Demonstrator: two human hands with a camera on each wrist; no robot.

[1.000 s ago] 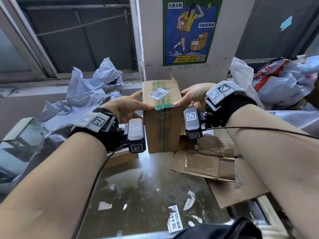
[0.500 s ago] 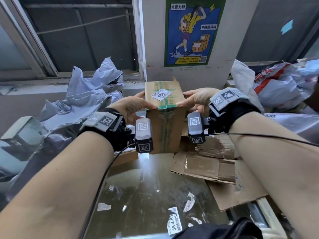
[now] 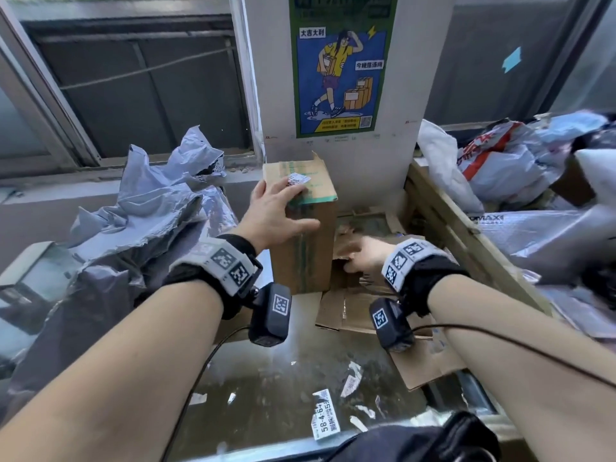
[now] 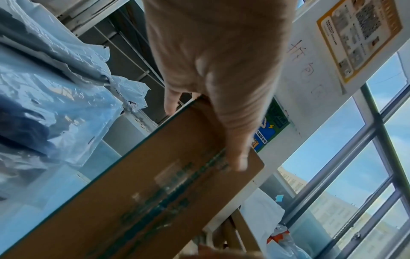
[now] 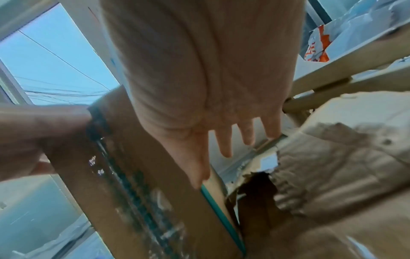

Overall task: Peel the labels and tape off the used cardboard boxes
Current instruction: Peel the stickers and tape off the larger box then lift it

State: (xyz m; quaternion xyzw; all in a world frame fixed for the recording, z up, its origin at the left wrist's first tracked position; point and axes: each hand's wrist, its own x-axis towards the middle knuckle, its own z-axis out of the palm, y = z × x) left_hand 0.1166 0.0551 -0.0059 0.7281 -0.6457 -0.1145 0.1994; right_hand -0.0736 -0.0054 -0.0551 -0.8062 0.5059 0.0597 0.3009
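A tall brown cardboard box [image 3: 313, 255] stands upright on the glass table, with green printed tape [image 3: 315, 197] over its top edge and down its front. A small white label [image 3: 297, 179] sticks to its top. My left hand [image 3: 276, 215] lies spread over the top front edge, fingers on the top and thumb straight across the front face. In the left wrist view the thumb [image 4: 233, 140] rests on the box [image 4: 144, 184]. My right hand [image 3: 365, 258] is low beside the box's right side. Its fingers [image 5: 224, 143] are straight and hold nothing, next to the box [image 5: 137, 175].
Torn flattened cardboard [image 3: 360, 308] lies right of the box. Crumpled grey mailer bags [image 3: 143, 221] pile up on the left. A wooden frame [image 3: 466, 238] with plastic bags [image 3: 500, 161] stands on the right. Peeled label scraps [image 3: 325, 418] stick to the glass near me. A pillar with a poster [image 3: 340, 68] rises behind.
My right hand has let go of the box top and dropped to its lower right side. My left hand has slid over the top front edge. The box stands farther from me.
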